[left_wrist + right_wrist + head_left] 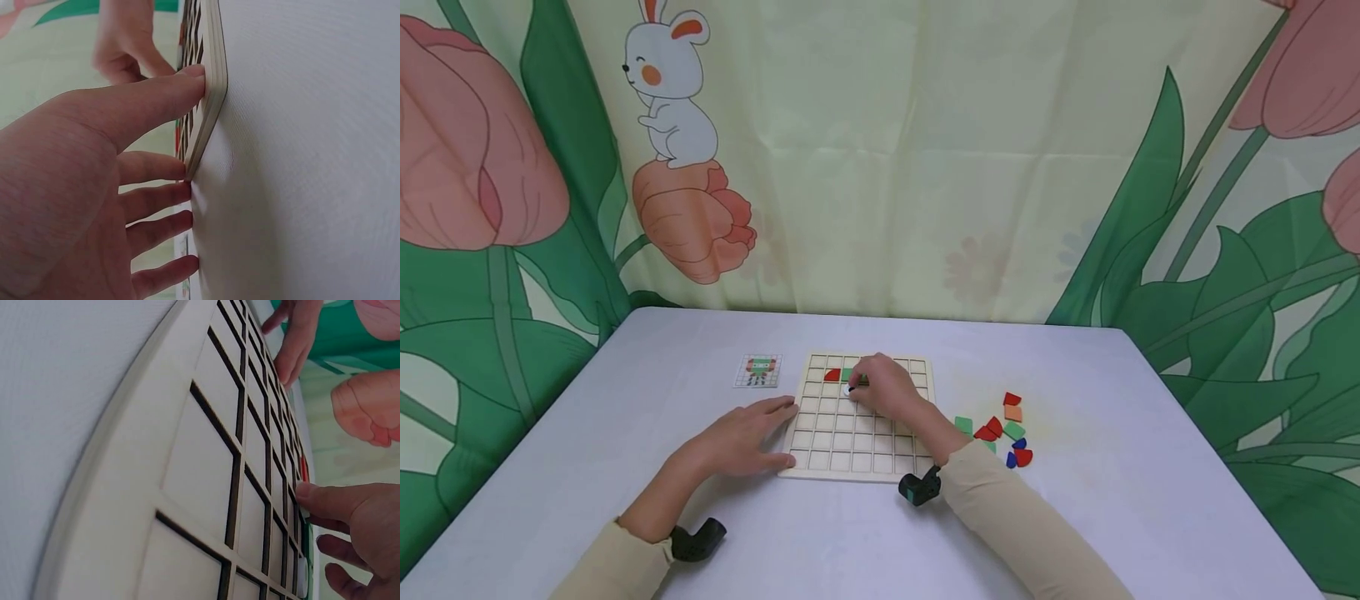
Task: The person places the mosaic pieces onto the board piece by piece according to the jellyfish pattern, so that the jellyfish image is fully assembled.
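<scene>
A wooden grid board (850,477) lies on the table. My right hand (887,387) is over its upper middle, thumb and fingertips pinching a small white-and-black piece (847,390) at a square, mostly hidden by the fingers. In the row just above sit a red quarter-round piece (832,375) and a green square piece (847,375). My left hand (741,437) rests at the board's left edge with fingers spread and fairly straight. In the left wrist view, its thumb (187,81) lies on the wooden rim while the other fingertips reach along the side.
Left of the board's top corner lies a pattern card (758,371) with a gridded figure. To the right are scattered loose pieces: red (1012,398), orange (1012,412), green (964,425) and blue (1019,443). A printed curtain (880,233) hangs behind the table.
</scene>
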`<state>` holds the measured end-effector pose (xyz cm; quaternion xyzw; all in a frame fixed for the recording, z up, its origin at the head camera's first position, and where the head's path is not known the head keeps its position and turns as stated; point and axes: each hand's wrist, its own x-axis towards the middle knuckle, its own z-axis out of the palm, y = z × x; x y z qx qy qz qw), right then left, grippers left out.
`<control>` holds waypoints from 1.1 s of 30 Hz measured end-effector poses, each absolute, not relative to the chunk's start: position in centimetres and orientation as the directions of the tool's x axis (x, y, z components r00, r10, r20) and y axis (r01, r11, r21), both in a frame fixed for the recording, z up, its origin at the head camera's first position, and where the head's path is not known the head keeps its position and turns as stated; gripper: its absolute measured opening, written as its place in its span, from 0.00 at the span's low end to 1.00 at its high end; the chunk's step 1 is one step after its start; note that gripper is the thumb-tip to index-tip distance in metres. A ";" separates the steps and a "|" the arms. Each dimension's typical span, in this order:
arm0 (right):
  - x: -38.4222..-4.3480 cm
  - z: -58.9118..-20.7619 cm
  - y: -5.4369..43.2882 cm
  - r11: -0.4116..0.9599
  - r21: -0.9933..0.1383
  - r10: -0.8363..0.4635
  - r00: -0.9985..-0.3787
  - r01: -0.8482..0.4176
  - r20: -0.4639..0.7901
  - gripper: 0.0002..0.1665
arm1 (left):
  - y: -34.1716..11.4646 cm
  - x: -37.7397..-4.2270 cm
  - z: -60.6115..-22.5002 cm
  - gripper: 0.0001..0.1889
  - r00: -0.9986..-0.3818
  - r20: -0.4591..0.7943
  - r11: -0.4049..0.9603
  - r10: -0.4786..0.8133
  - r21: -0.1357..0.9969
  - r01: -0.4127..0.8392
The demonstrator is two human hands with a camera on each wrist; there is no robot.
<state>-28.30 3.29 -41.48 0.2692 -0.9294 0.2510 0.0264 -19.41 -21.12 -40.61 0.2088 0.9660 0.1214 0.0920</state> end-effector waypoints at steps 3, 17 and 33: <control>-28.3 -41.5 3.1 0.747 -0.450 -0.456 -0.869 -0.490 0.191 0.03 | -21.1 -19.4 -40.6 0.41 -0.897 -0.123 0.884 0.425 0.272 0.381; -28.8 -41.4 2.9 0.714 -0.552 -0.463 -0.882 -0.431 0.088 0.05 | -20.9 -19.5 -40.9 0.41 -0.907 -0.123 0.895 0.403 0.262 0.362; -28.7 -40.7 4.7 0.687 -0.574 -0.483 -0.870 -0.445 0.098 0.15 | -20.8 -19.4 -40.8 0.41 -0.907 -0.115 0.895 0.406 0.252 0.369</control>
